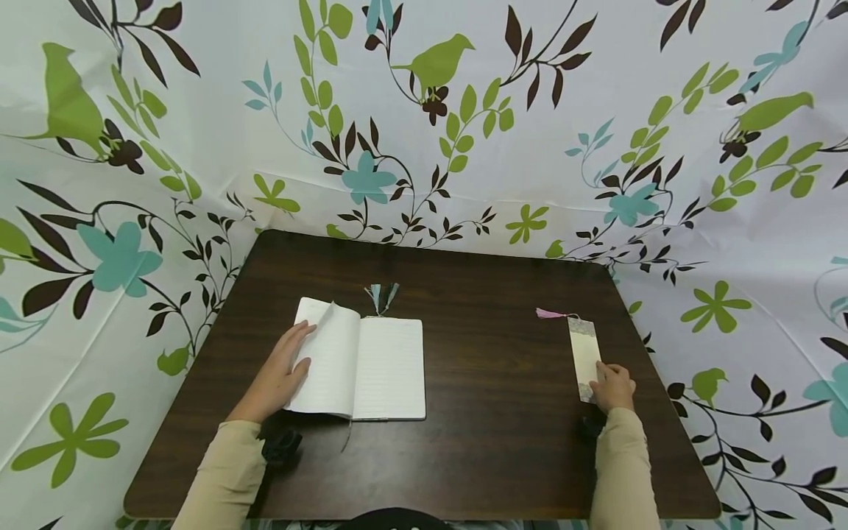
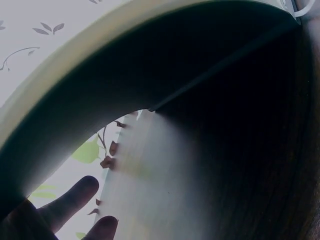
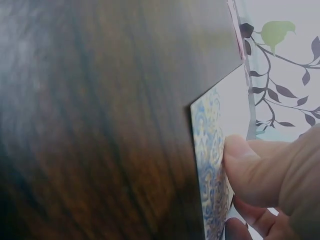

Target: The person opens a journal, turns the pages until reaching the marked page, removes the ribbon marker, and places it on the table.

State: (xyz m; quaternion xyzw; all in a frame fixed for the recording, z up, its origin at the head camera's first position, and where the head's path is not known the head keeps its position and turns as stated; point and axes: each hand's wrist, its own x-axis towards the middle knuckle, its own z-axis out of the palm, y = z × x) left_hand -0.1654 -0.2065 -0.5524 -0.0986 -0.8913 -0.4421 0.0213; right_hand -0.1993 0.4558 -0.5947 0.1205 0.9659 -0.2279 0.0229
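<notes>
An open notebook (image 1: 389, 368) with lined white pages lies left of the table's middle. My left hand (image 1: 278, 368) rests at the outer edge of its left page, fingers extended, thumb apart; one leaf stands slightly lifted near the fingertips. In the left wrist view, a curved, shadowed sheet (image 2: 100, 85) fills the top, with two fingertips of my left hand (image 2: 65, 212) below it. At the right, my right hand (image 1: 614, 386) pinches the lower right edge of a cream bookmark (image 1: 584, 350) with patterned ends and a pink tassel (image 1: 551, 313). The right wrist view shows the thumb (image 3: 250, 170) over its blue-and-gold pattern.
Two blue-grey tassels (image 1: 382, 297) stick out above the notebook's top edge. A thin ribbon (image 1: 346, 439) hangs from its bottom edge. The dark wooden table (image 1: 490, 442) stands against a white cloth (image 1: 464, 191) printed with leaves and birds.
</notes>
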